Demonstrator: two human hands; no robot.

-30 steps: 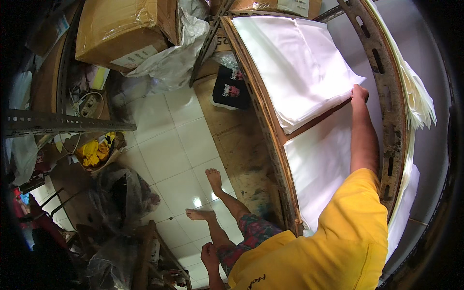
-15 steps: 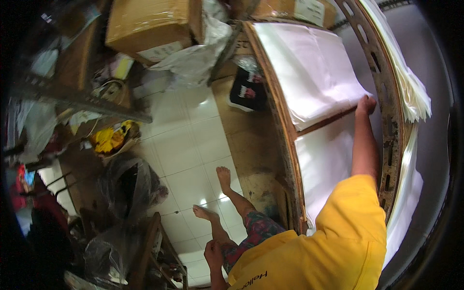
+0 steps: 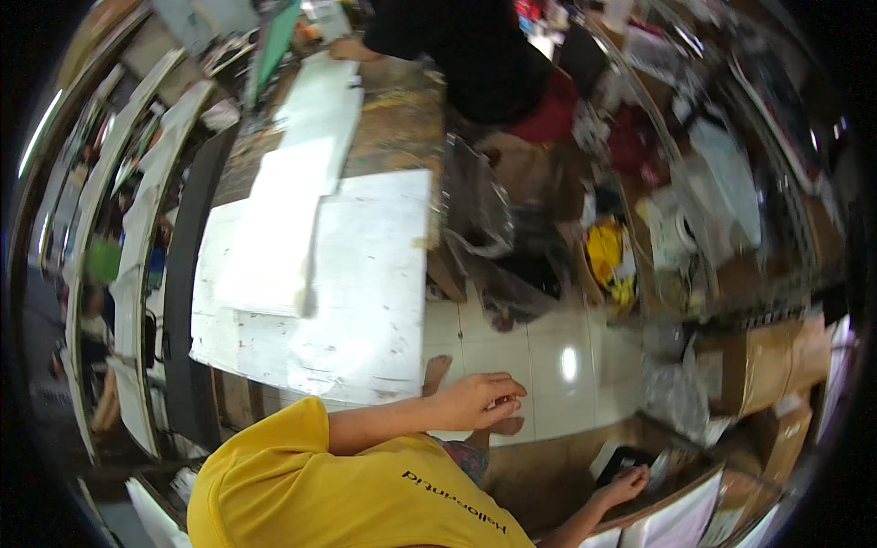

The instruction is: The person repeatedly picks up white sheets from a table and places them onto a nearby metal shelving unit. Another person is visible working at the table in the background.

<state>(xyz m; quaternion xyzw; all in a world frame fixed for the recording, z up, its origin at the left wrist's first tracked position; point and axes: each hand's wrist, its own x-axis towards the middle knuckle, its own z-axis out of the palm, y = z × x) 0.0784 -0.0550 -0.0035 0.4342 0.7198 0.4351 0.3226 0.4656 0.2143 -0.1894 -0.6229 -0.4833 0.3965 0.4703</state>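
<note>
My left hand (image 3: 477, 403) hangs in front of my yellow shirt, its fingers loosely bent with a gap to the thumb. I see nothing held in it. Beyond it is the near edge of a worktable covered by a stained white board (image 3: 370, 320). White sheets (image 3: 274, 228) lie on that board. At the lower right, my right hand (image 3: 625, 485) is small in the view, its fingers curled in and no object showing. It is above the white paper (image 3: 671, 521) on the shelf, and a black package (image 3: 621, 463) lies just beyond it.
Another person in dark clothes (image 3: 457, 55) stands at the far end of the table, a hand (image 3: 354, 50) by more pale sheets. Plastic bags (image 3: 521, 265) crowd the table's right side. Cardboard boxes (image 3: 763, 370) and a cluttered rack (image 3: 713, 210) fill the right. Frames (image 3: 151, 237) stand at left.
My view has swung from the paper shelf to the worktable. My right hand has come away from the sheets' edge it was on. My left hand is now raised in front of me.
</note>
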